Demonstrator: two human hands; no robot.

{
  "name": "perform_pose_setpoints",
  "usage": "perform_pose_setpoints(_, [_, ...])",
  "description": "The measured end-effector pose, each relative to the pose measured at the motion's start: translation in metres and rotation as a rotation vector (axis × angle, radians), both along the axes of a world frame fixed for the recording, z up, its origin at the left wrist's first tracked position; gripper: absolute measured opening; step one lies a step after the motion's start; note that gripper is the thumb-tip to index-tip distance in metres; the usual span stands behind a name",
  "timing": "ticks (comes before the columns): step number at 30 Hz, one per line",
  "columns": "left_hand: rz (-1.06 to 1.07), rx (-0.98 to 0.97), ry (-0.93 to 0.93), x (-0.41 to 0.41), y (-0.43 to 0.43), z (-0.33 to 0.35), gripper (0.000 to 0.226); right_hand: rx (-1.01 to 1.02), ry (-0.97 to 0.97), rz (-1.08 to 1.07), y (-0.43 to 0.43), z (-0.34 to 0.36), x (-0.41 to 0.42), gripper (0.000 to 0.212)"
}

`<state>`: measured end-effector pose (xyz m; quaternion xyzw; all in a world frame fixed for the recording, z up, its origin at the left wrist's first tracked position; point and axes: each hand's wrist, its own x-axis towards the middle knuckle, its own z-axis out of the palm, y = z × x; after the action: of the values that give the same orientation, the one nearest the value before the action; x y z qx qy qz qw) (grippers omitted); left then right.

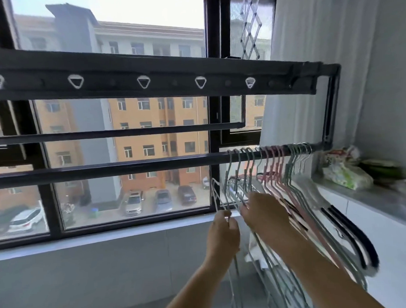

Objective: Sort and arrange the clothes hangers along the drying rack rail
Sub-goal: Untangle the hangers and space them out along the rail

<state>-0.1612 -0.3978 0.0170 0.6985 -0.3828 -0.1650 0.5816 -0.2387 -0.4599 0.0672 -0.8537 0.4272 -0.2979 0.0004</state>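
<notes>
Black metal drying rack rail (128, 167). Pale green thin wire hangers (249, 172), then pink thin wire hangers (273, 167), then pale green again. Black-and-white padded hanger (354, 238). White triangular rings (143, 82) on a black upper bar (170, 69). Green-and-white patterned plastic bag (345, 175) on a pale grey bench (374, 200).

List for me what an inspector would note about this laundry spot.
Surface: rail, dark and level.
Job's things: hangers, green and pink, bunched at the rail's right end.
Clutter: bags on the counter.
Grippers: left hand grips a pale hanger; right hand reaches among the hangers, grip unclear.
Cables: nothing seen.
Surroundings: window, with buildings and parked cars outside.
</notes>
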Motion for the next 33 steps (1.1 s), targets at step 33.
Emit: perform_pose_setpoints(33, [0.548, -0.162, -0.166, 0.335, 0.405, 0.002, 0.039, 0.046, -0.137, 0.546, 0.313, -0.005, 0.309, 0.037])
